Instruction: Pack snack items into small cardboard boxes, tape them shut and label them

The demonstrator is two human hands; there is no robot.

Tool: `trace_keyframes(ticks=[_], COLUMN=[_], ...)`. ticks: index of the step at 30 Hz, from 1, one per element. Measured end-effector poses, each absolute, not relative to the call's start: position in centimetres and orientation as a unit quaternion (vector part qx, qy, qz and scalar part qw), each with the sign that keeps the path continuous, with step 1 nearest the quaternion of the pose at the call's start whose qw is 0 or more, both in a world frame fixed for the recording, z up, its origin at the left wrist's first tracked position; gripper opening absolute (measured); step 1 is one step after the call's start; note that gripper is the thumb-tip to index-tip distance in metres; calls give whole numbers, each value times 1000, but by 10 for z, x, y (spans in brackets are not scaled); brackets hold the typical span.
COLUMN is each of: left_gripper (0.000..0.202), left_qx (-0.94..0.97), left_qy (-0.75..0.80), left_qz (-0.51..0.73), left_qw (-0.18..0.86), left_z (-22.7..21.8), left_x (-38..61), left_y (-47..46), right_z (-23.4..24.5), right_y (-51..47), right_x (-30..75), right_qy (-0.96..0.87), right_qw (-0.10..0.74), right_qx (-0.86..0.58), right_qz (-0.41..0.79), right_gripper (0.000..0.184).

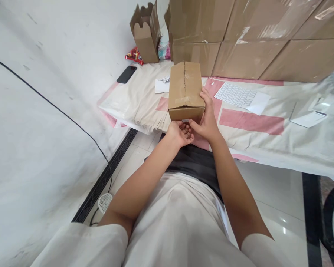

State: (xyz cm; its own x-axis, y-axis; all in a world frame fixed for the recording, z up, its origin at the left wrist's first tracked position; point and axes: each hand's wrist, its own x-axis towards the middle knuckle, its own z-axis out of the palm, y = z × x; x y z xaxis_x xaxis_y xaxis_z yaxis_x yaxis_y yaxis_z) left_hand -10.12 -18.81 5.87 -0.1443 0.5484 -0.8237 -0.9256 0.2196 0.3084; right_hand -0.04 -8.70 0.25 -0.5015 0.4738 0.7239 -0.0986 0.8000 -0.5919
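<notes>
A closed brown cardboard box (185,85) stands near the front edge of the cloth-covered surface, its flaps meeting in a seam along the top. Low on its near face is a small white sticker (185,120), between my two thumbs. My left hand (180,133) is at the bottom of that face, thumb at the sticker's left end and fingers curled. My right hand (207,120) grips the box's right side, with its thumb by the sticker's right end. A sheet of outlined labels (235,94) lies to the right, over white paper.
Large taped cartons (247,55) form a wall behind. At back left are an open cardboard box (146,40), a red packet (134,55) and a black phone (126,74). White paper (161,86) with crumpled scraps lies left of the box; a white pad (308,118) is at right.
</notes>
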Motion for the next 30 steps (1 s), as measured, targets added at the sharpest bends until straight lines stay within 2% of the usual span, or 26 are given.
trace_keyframes(ticks=[30], left_gripper=[13], left_qx=[-133], left_qy=[467], left_qz=[600], left_qw=[635], left_z=[73], left_x=[-97], left_y=[-203], right_z=[8], right_y=[-93], right_x=[1], right_qy=[-813], right_qw=[465], right_qx=[-156], right_qz=[314], right_gripper=[80])
